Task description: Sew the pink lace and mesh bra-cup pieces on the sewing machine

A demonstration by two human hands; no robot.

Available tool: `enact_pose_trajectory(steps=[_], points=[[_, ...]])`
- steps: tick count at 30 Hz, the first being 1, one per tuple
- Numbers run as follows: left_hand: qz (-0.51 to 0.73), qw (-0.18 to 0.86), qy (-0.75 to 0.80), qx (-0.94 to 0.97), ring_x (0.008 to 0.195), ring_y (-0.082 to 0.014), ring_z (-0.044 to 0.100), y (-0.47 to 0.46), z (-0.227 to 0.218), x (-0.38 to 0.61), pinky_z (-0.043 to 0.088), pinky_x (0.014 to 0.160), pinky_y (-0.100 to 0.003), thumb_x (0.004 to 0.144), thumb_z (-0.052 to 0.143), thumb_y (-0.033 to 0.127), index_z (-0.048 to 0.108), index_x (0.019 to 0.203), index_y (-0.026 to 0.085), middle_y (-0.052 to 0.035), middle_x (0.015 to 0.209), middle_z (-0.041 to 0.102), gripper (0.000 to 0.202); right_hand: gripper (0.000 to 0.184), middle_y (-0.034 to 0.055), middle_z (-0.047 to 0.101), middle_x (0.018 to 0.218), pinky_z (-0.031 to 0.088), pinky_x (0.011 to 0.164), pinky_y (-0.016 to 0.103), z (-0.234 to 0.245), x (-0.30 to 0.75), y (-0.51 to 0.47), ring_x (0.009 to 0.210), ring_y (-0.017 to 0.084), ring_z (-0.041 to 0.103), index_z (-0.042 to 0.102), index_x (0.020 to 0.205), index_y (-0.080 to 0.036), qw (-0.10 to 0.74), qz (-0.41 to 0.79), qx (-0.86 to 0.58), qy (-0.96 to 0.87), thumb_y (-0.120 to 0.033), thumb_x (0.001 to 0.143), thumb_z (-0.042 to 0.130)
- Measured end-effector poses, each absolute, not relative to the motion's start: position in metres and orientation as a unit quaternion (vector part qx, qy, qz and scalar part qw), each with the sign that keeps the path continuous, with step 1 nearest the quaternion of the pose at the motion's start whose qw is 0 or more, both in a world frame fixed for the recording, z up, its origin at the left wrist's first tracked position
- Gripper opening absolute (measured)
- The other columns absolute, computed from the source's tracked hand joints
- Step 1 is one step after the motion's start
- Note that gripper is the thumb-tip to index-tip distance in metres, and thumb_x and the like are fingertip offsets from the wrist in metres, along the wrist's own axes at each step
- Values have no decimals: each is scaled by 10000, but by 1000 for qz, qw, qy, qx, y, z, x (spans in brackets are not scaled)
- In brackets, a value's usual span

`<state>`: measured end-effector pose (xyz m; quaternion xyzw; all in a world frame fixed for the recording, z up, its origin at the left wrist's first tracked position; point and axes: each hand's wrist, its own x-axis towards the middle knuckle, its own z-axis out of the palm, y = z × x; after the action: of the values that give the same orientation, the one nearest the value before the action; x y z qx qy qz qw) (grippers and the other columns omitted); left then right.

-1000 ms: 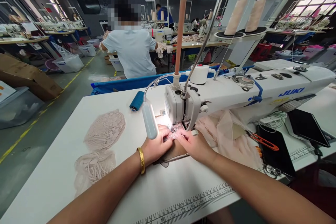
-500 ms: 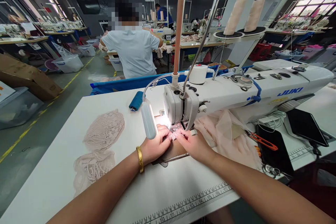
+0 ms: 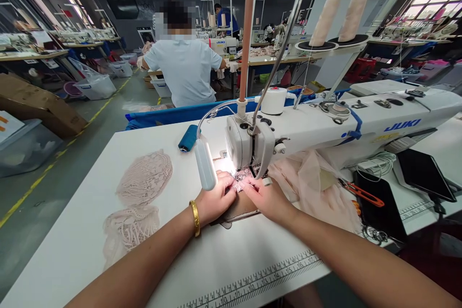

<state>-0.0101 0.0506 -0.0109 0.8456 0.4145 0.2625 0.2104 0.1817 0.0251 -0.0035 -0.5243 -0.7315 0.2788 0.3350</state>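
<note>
Under the head of a white sewing machine (image 3: 240,142), a small piece of pale pink lace fabric (image 3: 238,186) lies in the lamp light. My left hand (image 3: 216,197) grips its left edge, thumb and fingers pressed together. From the right, my right hand (image 3: 265,195) pinches the same fabric close to the needle area. The needle and presser foot are partly hidden by the machine head and my fingers. Sheer pink fabric (image 3: 310,183) lies bunched behind my right hand. Two lace pieces, an upper one (image 3: 146,178) and a lower one (image 3: 132,231), rest on the table to the left.
A teal thread spool (image 3: 188,138) and a lamp (image 3: 206,163) stand left of the machine head. Orange-handled snips (image 3: 364,193) lie on a black phone-like slab (image 3: 382,211) at right. A printed ruler (image 3: 260,281) runs along the front edge. A co-worker (image 3: 184,67) sits ahead.
Both hands stay at the lace by the needle with almost no visible movement. The view has shifted very slightly, and the co-worker ahead has moved their arms a little.
</note>
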Motion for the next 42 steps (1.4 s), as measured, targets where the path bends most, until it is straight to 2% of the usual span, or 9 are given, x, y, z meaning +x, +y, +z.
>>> enact_pose_trajectory(steps=[6, 12, 17, 25, 30, 35, 42], points=[[262, 208, 411, 848, 735, -179, 486, 50, -9, -10, 434, 767, -320, 900, 486, 191, 398, 662, 216, 2, 689, 515, 255, 278, 22, 656, 744, 436, 710, 307, -5, 181, 26, 754, 213, 587, 524, 702, -231, 349, 279, -525, -724, -349, 945, 457], [251, 203, 452, 832, 707, -176, 466, 48, -9, -5, 430, 737, -314, 823, 597, 250, 317, 645, 225, 18, 652, 465, 333, 300, -5, 577, 647, 397, 662, 300, -6, 182, 25, 670, 194, 531, 425, 646, -236, 351, 262, -532, -724, -330, 927, 469], [265, 199, 436, 837, 695, -175, 454, 48, -11, -5, 426, 755, -318, 875, 521, 219, 309, 636, 226, 20, 625, 438, 319, 289, 0, 597, 654, 403, 663, 302, -6, 181, 26, 672, 196, 542, 474, 658, -233, 354, 267, -530, -723, -317, 934, 459], [258, 203, 390, 860, 733, -185, 492, 51, -8, -11, 440, 764, -325, 958, 474, 225, 380, 658, 222, -1, 674, 510, 315, 290, 17, 651, 719, 437, 693, 306, -5, 182, 26, 733, 209, 586, 520, 682, -231, 350, 279, -524, -724, -343, 943, 461], [260, 190, 397, 859, 751, -187, 505, 50, -9, -10, 442, 767, -324, 915, 492, 189, 402, 660, 221, -6, 695, 531, 272, 287, 24, 676, 739, 445, 702, 309, -6, 181, 26, 756, 217, 600, 541, 689, -233, 359, 272, -530, -718, -349, 942, 470], [257, 171, 446, 840, 724, -184, 490, 46, -11, -4, 425, 719, -317, 820, 635, 273, 362, 659, 225, 4, 697, 517, 321, 287, 25, 664, 728, 443, 716, 314, -6, 181, 26, 751, 217, 597, 497, 665, -234, 358, 272, -532, -718, -340, 931, 471], [256, 167, 444, 842, 683, -175, 464, 45, -11, -3, 434, 727, -319, 875, 537, 222, 305, 639, 230, 6, 645, 473, 331, 255, 47, 717, 837, 460, 778, 333, -4, 182, 25, 827, 235, 632, 573, 736, -225, 353, 284, -529, -718, -321, 946, 467]])
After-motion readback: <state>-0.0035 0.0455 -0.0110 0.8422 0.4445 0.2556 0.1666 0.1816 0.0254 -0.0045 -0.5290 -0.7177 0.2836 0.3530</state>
